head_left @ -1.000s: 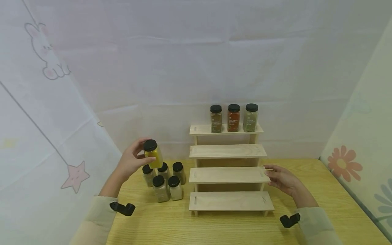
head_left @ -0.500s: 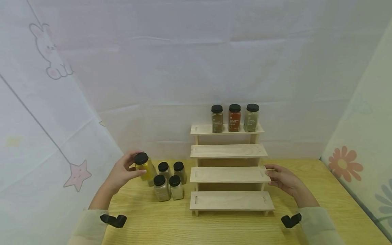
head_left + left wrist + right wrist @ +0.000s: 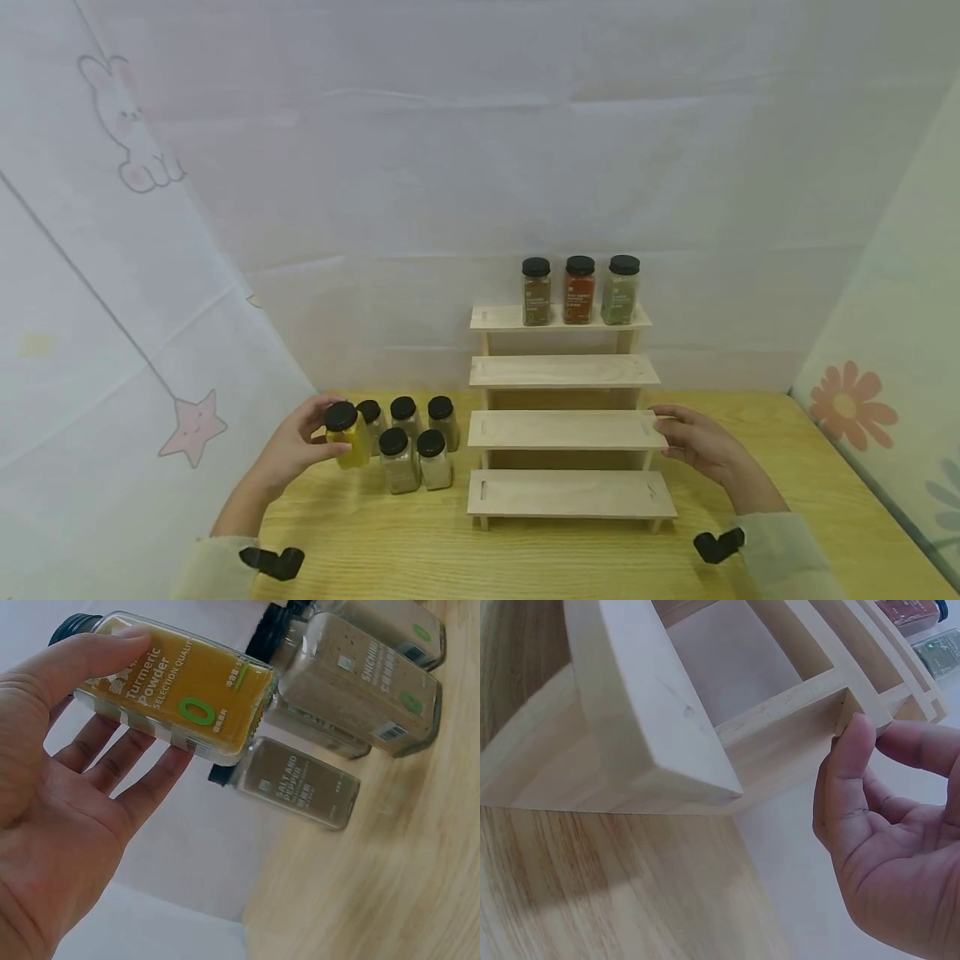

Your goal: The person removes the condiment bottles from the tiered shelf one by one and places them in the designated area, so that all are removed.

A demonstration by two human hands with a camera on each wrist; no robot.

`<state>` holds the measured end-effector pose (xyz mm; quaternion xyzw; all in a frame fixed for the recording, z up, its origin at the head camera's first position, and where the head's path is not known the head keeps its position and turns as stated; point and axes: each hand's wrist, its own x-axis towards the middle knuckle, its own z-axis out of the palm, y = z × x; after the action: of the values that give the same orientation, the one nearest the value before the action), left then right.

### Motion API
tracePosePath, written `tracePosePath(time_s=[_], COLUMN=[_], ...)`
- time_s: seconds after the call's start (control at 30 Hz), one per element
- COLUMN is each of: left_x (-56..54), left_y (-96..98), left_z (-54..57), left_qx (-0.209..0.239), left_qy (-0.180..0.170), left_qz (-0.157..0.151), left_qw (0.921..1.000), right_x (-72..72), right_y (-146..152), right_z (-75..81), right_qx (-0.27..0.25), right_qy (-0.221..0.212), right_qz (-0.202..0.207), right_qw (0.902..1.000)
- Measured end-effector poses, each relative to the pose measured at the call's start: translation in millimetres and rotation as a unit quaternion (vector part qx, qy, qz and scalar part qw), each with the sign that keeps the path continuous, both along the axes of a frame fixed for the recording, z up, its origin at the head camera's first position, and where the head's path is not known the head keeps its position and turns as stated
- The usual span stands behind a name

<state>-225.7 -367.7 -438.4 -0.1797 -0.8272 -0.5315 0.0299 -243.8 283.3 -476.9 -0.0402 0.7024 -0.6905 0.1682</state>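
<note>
My left hand [image 3: 290,445] grips a black-lidded jar of turmeric powder [image 3: 184,690] between thumb and fingers. The jar is upright in the head view, at the left end of a group of spice jars. Right behind it are a salt and pepper jar [image 3: 300,784] and a shichimi jar [image 3: 364,682]. A four-tier wooden spice rack [image 3: 562,428] stands right of the group. With thumb and fingers, my right hand [image 3: 701,444] pinches the right end of its second shelf from the bottom, seen closely in the right wrist view.
Three jars stand on the top shelf: a brown one [image 3: 536,302], a red sweet pepper jar [image 3: 579,302] and a green powder jar [image 3: 619,302]. A pale powder jar [image 3: 435,471] is nearest the rack. Behind the wooden table [image 3: 420,550] hangs a white cloth [image 3: 450,167].
My left hand has carried the turmeric jar down and to the left, from over the other jars to their left side. My right hand has stayed on the rack.
</note>
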Motion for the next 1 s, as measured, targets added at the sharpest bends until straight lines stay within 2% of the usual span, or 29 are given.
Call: tracePosePath(time_s=[0.17,0.53,1.0], left_x=[0.7,-0.8,-3.1], left_y=[-5.5,-13.4,-15.7], left_z=[-13.3,-35.2,-61.1], left_qx=[0.01,0.025,0.049], left_qy=[-0.01,-0.032,-0.047], left_qz=[0.0,0.028,0.031], left_qw=[0.9999,0.9988,0.9973], right_x=[2.0,0.5,0.5], right_y=[2,1,1], right_z=[-2.4,-4.6,-4.5], right_qx=[-0.021,-0.039,-0.052], right_qy=[-0.006,-0.005,-0.005], right_qz=[-0.002,0.0,-0.001], right_qw=[0.9998,0.9992,0.9987])
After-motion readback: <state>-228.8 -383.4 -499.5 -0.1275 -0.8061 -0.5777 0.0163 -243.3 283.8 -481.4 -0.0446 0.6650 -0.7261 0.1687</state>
